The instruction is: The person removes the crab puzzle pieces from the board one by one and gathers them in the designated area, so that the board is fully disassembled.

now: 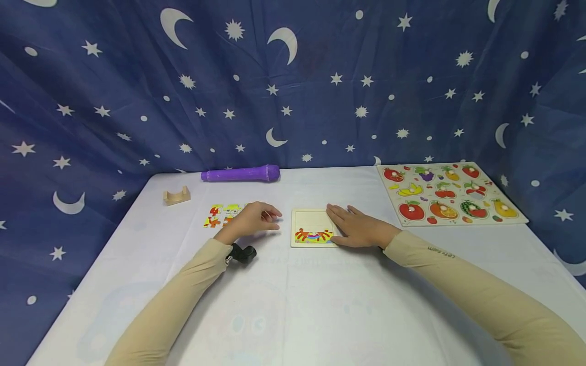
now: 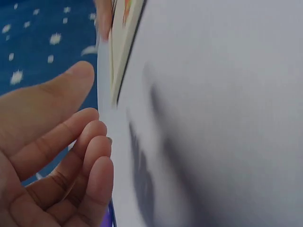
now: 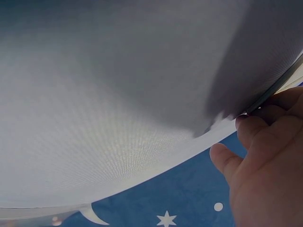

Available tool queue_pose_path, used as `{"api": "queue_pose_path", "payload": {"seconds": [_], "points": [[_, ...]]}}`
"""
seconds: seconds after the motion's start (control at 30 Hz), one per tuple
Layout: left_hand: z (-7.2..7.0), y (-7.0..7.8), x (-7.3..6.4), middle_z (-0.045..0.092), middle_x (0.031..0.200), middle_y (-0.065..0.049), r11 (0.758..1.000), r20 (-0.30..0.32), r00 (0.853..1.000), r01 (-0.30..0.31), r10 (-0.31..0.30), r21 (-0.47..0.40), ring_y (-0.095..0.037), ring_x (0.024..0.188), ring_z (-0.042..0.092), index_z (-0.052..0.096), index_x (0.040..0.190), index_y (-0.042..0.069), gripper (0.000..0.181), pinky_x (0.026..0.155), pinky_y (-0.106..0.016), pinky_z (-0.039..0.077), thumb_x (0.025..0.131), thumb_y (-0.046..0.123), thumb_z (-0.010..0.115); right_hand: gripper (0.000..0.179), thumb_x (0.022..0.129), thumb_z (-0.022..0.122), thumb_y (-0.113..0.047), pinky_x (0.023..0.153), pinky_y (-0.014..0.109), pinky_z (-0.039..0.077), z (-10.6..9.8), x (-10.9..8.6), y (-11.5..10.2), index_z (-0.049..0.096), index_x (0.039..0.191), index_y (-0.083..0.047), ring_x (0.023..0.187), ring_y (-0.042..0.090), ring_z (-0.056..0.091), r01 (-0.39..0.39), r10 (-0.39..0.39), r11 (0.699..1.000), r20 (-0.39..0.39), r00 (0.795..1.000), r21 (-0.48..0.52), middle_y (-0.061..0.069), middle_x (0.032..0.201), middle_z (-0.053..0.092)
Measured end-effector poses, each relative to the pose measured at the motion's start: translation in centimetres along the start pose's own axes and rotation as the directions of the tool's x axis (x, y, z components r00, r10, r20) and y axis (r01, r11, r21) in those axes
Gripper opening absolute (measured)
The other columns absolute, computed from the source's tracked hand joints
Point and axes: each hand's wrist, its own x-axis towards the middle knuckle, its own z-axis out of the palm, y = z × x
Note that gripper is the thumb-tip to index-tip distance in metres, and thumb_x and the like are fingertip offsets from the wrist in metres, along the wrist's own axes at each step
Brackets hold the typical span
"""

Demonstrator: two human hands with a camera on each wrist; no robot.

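A shallow cream puzzle tray (image 1: pixel 313 217) lies at the middle of the table. Along its near side sits a strip of fitted pieces (image 1: pixel 314 236) in red, yellow and purple. My right hand (image 1: pixel 359 226) rests over the tray's right edge, its fingers extended. To the left of the tray, my left hand (image 1: pixel 254 219) hovers above the table, fingers loosely bent and thumb apart, with nothing between them. In the left wrist view that hand (image 2: pixel 57 151) is held near the tray's corner. Loose jigsaw pieces (image 1: pixel 215 216) lie beyond the left hand, which partly covers them.
A purple toy microphone (image 1: pixel 240 174) lies at the table's back edge. Left of it stands a small wooden cradle (image 1: pixel 177 196). A fruit peg-puzzle board (image 1: pixel 450 195) is at the back right. Behind the table hangs a blue star-patterned cloth (image 1: pixel 320 86).
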Motion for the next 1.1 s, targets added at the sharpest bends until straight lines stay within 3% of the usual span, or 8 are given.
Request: {"api": "queue_pose_path", "payload": {"seconds": [0.3, 0.5, 0.87, 1.1], "points": [[2.6, 2.7, 0.3, 0.066, 0.09, -0.007, 1.0, 0.053, 0.999, -0.003, 0.002, 0.006, -0.01, 0.076, 0.055, 0.07, 0.103, 0.002, 0.027, 0.07, -0.019, 0.046, 0.078, 0.012, 0.075, 0.079, 0.095, 0.041, -0.05, 0.117, 0.051, 0.012, 0.1, 0.2, 0.1, 0.01, 0.15, -0.002, 0.147, 0.025, 0.01, -0.005, 0.005, 1.0, 0.001, 1.0, -0.01, 0.012, 0.159, 0.009], [3.5, 3.5, 0.5, 0.064, 0.084, -0.004, 0.998, 0.049, 0.998, 0.039, -0.042, 0.055, -0.009, 0.072, 0.052, 0.071, 0.098, 0.004, 0.025, 0.067, -0.019, 0.044, 0.076, 0.013, 0.077, 0.08, 0.095, 0.041, -0.05, 0.117, 0.051, 0.012, 0.1, 0.3, 0.1, 0.009, 0.15, -0.003, 0.147, 0.025, 0.009, -0.007, 0.007, 1.0, 0.009, 1.0, -0.004, 0.012, 0.159, 0.008], [4.2, 4.5, 0.3, 0.058, 0.087, -0.005, 0.99, 0.029, 0.996, 0.076, -0.08, 0.119, -0.011, 0.073, 0.048, 0.069, 0.099, 0.003, 0.031, 0.07, -0.023, 0.041, 0.074, 0.016, 0.08, 0.08, 0.094, 0.041, -0.051, 0.117, 0.051, 0.012, -0.1, 0.1, -0.1, 0.01, 0.15, -0.002, 0.147, 0.026, 0.011, -0.023, 0.023, 1.0, 0.011, 1.0, -0.009, 0.012, 0.159, 0.01], [4.4, 4.9, 0.1, 0.06, 0.085, -0.004, 0.99, 0.019, 0.992, 0.124, -0.126, 0.071, -0.013, 0.076, 0.05, 0.065, 0.096, 0.004, 0.029, 0.071, -0.024, 0.043, 0.073, 0.013, 0.08, 0.08, 0.094, 0.041, -0.051, 0.117, 0.051, 0.012, -0.2, 0.1, -0.2, 0.01, 0.15, -0.003, 0.147, 0.026, 0.01, -0.023, 0.023, 1.0, 0.026, 0.999, 0.002, 0.012, 0.159, 0.009]]}}
